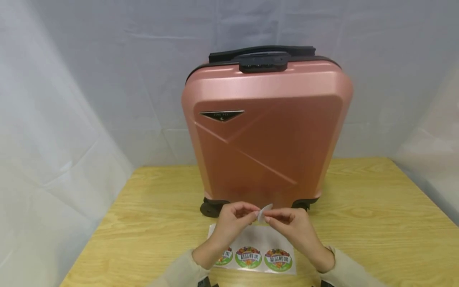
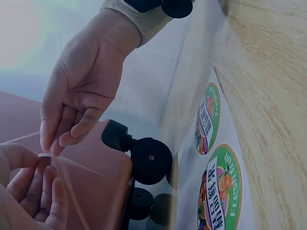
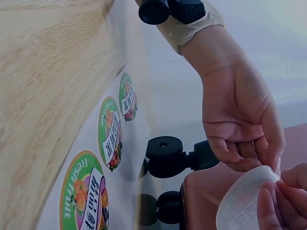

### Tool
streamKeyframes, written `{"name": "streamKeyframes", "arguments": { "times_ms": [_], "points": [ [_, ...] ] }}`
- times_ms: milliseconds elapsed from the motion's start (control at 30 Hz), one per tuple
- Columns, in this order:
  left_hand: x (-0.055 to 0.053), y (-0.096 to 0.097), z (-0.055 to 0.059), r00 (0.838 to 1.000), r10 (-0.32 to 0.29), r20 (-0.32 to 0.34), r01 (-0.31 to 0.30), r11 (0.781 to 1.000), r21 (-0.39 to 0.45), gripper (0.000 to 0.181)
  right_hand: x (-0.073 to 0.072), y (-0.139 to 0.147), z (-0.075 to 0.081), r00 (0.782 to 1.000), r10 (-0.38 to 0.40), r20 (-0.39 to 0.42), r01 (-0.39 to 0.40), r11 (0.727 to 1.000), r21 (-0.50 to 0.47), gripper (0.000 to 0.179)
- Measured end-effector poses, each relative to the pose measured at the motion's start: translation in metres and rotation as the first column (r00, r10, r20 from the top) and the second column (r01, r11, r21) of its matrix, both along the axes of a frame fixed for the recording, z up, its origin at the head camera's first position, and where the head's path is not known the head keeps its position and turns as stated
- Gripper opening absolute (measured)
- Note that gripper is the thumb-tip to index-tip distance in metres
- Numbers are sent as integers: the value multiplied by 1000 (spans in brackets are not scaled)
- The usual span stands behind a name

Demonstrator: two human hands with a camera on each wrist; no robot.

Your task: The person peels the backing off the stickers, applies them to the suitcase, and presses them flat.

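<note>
A round sticker (image 1: 264, 212) is held up edge-on over the table, between the fingertips of both hands. Its pale back (image 3: 240, 203) shows faint print through it in the right wrist view. My left hand (image 1: 229, 225) pinches its left side between thumb and forefinger, and my right hand (image 1: 295, 229) pinches the right side. Below them lies a white sticker sheet (image 1: 256, 236) with a row of round "Fresh fruit" stickers (image 1: 248, 257) along its near edge. The left forearm partly covers the leftmost one. In the left wrist view the held sticker is only a thin pale edge (image 2: 45, 155).
A rose-pink hard-shell suitcase (image 1: 267, 135) stands upright just behind the hands, with a black handle (image 1: 263, 52) on top and black wheels (image 1: 210, 208) below. The wooden table (image 1: 143, 223) runs out to both sides. White sheeting (image 1: 89, 79) hangs behind and beside it.
</note>
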State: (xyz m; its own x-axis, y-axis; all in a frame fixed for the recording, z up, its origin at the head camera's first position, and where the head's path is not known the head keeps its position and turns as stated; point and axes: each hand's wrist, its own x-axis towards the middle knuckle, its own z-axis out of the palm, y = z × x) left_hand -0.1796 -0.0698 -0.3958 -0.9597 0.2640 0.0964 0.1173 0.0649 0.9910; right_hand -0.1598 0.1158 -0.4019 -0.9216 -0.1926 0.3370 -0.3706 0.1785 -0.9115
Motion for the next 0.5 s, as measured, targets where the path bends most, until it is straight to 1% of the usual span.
{"name": "streamKeyframes", "arguments": {
  "times_ms": [200,367,500],
  "points": [
    [-1,1,1,1000,-7,5,7,1000,-10,15,-3,-3,-1,1000,-16,22,15,1000,20,15],
    [2,1,0,1000,-20,15,21,999,-33,17,-5,-3,-5,999,-29,33,28,999,22,14],
    [3,1,0,1000,-31,0,31,999,-44,17,-5,-3,-6,998,-41,46,40,999,11,12]
  ]
}}
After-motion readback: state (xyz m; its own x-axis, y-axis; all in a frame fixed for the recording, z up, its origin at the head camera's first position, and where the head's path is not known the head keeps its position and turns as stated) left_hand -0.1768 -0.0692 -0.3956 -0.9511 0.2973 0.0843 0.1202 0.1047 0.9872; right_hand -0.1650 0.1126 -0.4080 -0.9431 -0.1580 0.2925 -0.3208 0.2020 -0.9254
